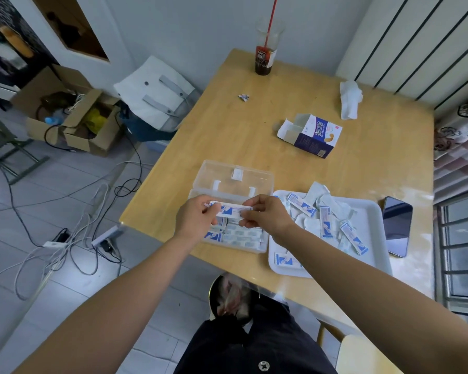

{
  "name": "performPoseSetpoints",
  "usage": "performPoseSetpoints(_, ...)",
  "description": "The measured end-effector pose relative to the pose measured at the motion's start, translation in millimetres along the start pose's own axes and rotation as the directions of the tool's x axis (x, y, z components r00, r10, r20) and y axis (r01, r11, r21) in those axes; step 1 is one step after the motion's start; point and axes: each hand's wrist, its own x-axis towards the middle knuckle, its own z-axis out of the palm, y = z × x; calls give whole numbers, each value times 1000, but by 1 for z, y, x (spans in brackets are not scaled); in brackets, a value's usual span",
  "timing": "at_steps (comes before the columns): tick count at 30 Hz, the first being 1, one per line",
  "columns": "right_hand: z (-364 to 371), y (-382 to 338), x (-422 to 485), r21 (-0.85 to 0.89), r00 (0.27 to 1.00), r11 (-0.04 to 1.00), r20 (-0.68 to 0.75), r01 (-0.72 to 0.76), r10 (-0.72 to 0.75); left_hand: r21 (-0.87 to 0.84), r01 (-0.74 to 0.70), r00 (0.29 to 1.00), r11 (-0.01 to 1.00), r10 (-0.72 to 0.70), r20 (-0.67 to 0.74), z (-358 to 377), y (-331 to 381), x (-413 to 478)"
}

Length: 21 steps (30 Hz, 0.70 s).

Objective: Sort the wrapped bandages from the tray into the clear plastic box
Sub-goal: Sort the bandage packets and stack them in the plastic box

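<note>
Wrapped bandage [231,209], flat paper strip, pinched at opposite ends by left hand [196,218] and right hand [265,218] above clear plastic box [237,172].

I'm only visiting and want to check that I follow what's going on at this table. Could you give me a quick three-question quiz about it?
1. True or false: the clear plastic box has its lid shut.
2. What lies on the table just right of the white tray? A a phone; B scissors; C a spoon.
3. Fill in: the left hand and right hand together pinch one wrapped ______ over the box.
Key: 1 false, the lid stands open; 2 A; 3 bandage.
</note>
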Motion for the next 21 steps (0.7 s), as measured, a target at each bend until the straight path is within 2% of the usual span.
performPoseSetpoints(3, 13, -6, 6, 94, 998, 994, -20, -61, 64, -92, 56, 997, 994, -62, -55, -13, -9, 5)
performPoseSetpoints(6, 27, -7, 14, 97, 990, 988, -60, -123, 130, -180, 130, 985, 975, -148, -93, -20, -17, 7)
performPoseSetpoints(9, 38, -2, 21, 96, 977, 979, -95, -181, 190, -107, 189, 964, 976, -205, -167, -29, -27, 6)
performPoseSetpoints(14, 54, 7, 30, 66, 962, 971, -137, -229, 236, -26, 236, 964, 971, -238, -117, -32, -36, 6)
performPoseSetpoints(17, 60, 12, 33, 46, 957, 962, -95, -271, 274, -2, 246, 965, 969, -245, -96, -33, -43, 7)
performPoseSetpoints(21, 64, 17, 26, -64, 957, 955, -17, -291, 290, 8, 259, 963, 966, -258, -75, -35, -51, 8)
